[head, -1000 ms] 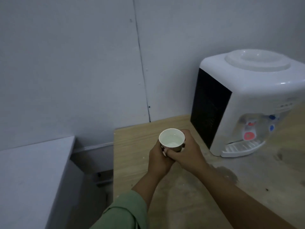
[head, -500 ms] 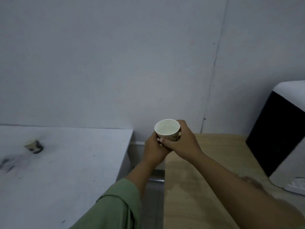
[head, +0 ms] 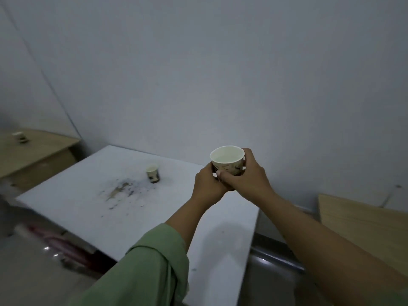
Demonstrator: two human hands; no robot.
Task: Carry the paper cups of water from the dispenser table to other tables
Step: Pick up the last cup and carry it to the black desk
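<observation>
I hold a small patterned paper cup (head: 227, 160) upright in both hands, in the air above the right part of a white table (head: 92, 206). My left hand (head: 208, 184) wraps its lower left side and my right hand (head: 248, 175) covers its right side and base. The inside looks pale; the water level is hard to make out. A second paper cup (head: 152, 173) stands on the white table near its far edge. A third cup (head: 19, 137) stands on a wooden table (head: 44, 149) at the far left.
The white table has a dark smudged stain (head: 123, 188) left of its cup. The corner of the wooden dispenser table (head: 362, 226) shows at the right, with a gap of grey floor (head: 271, 281) between the tables. Something red and white (head: 55, 241) lies under the white table.
My view has swung further left: the dispenser has left the frame and the white table now fills the middle. The cup stays held in both hands, now over the white table.
</observation>
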